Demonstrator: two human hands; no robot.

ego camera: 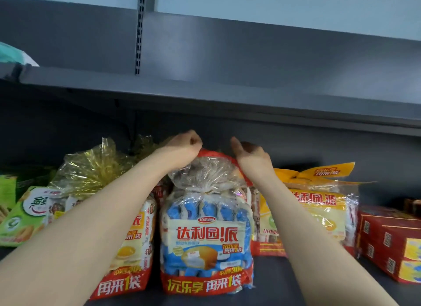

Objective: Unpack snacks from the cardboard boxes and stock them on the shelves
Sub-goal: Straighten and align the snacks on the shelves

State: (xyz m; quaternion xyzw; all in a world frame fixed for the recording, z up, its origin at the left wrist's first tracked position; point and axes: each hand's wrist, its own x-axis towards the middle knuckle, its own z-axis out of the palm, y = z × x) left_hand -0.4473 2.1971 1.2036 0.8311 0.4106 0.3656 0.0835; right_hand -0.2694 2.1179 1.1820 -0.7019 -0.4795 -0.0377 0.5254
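On the dark grey shelf (296, 280), a blue snack bag (206, 235) stands upright near the front edge, between a yellow snack bag (134, 244) just to its left and another yellow bag (316, 217) behind and to its right. Both hands are at the blue bag's gathered top: the left hand (182, 149) is curled round the crinkled plastic there, and the right hand (252, 156) pinches the red top edge, thumb raised. Further left lie a green packet (25, 214) and a bundle of gold cellophane wrap (91, 166). At the far right sits a stack of red boxes (387, 239), touching the shelf. Above runs a second grey shelf board (227, 94), with a slotted metal upright (139, 30) rising behind it against a dark back panel, and a pale wall (296, 7) higher up. A teal packet (13, 55) shows at the upper shelf's left end.
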